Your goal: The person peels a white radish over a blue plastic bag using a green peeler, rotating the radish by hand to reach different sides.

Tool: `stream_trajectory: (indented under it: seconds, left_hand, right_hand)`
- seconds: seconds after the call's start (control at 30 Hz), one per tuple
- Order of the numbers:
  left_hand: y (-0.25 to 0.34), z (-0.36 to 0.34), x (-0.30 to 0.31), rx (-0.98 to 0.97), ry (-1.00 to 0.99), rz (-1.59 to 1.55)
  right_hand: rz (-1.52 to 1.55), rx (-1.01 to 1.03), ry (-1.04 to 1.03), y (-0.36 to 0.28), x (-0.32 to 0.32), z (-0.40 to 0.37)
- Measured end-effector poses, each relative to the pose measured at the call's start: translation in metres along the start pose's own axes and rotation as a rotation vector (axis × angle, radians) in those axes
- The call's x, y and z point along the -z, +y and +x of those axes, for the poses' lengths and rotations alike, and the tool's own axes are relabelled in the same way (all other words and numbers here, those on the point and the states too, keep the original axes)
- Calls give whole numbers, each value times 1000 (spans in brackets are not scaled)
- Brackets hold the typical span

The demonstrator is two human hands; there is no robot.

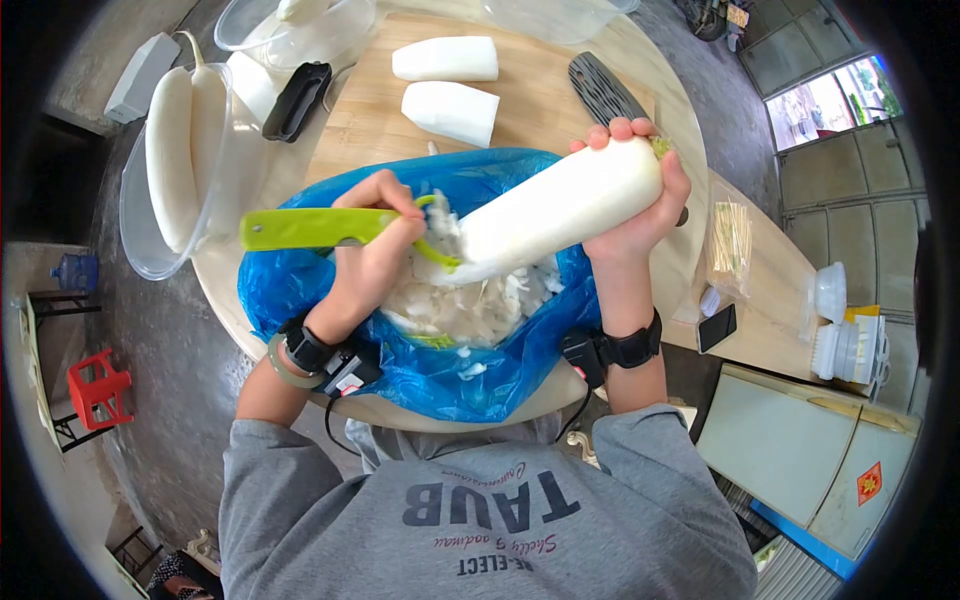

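Note:
My left hand (378, 240) is closed on a lime-green peeler (315, 229), whose head lies against the lower end of a white radish (560, 205). My right hand (640, 205) grips that radish near its greenish top end, holding it slanted with the lower end over a blue plastic bag (470, 385). Inside the open bag lies a heap of white peelings (480, 305), with some green bits among them. Shreds of peel cling near the peeler head, which is partly blurred.
Two peeled radish pieces (445, 60) lie on a wooden cutting board (360, 120). Near them are a dark patterned knife-like tool (605, 90) and a black tray (297, 102). Whole radishes (172, 160) fill a clear tub (135, 225) at left. Skewers (730, 245) and a phone (717, 328) lie right.

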State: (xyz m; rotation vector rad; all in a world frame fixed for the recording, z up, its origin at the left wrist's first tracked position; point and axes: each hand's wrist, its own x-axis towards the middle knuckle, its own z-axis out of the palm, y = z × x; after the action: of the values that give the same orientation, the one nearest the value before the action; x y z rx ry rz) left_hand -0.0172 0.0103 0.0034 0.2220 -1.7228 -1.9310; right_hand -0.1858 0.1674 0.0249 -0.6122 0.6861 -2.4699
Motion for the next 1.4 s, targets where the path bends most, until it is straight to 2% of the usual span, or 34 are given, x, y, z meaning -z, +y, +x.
stream_trajectory:
  seconds: [0.13, 0.23, 0.27, 0.37, 0.4, 0.5, 0.6, 0.7, 0.73, 0.83, 0.87, 0.93, 0.97, 1.0, 1.1, 1.23, 1.27, 1.37, 1.4]
  left_hand:
    - [-14, 0, 11, -42, 91, -176]
    - [-5, 0, -2, -68, 40, -31]
    - [5, 0, -7, 8, -37, 15]
    - [4, 2, -8, 103, -85, 27]
    - [1, 3, -4, 123, -33, 25]
    - [1, 0, -7, 51, 64, 42]
    - [-11, 0, 12, -62, 48, -158]
    - [-7, 0, -1, -94, 106, -126]
    - [-6, 0, -1, -73, 15, -135]
    - [9, 0, -15, 29, -61, 156]
    - [4, 0, -10, 91, -43, 123]
    - [-12, 0, 3, 85, 68, 67]
    - [-16, 0, 7, 82, 124, 39]
    - [-15, 0, 5, -82, 190, 84]
    - [-9, 0, 1, -110, 126, -131]
    - [8, 0, -17, 23, 12, 142]
    - [5, 1, -14, 63, 30, 130]
    - [-1, 0, -4, 49, 135, 234]
    - [-4, 0, -1, -59, 121, 154]
  right_hand:
    - [-5, 2, 26, 0, -2, 0]
    - [10, 4, 4, 0, -1, 1]
    - [5, 5, 6, 0, -1, 1]
    - [-12, 5, 16, 0, -2, 1]
    - [-21, 3, 20, 0, -2, 1]
    - [-13, -1, 13, 0, -1, 0]
    - [-9, 0, 15, -1, -1, 1]
    - [-1, 0, 6, 0, 1, 1]
    - [3, 0, 0, 0, 1, 1]
    - [-9, 5, 8, 0, 1, 1]
    - [-12, 3, 14, 0, 0, 1]
    - [-19, -2, 25, 0, 0, 1]
    - [-13, -3, 21, 0, 0, 1]
    - [-6, -4, 17, 0, 0, 1]
    - [9, -8, 10, -1, -1, 1]
    - [-5, -2, 6, -1, -1, 1]
    - [-1, -6, 9, -1, -1, 1]
    - [-5, -6, 6, -1, 0, 1]
    - [-15, 0, -6, -1, 0, 1]
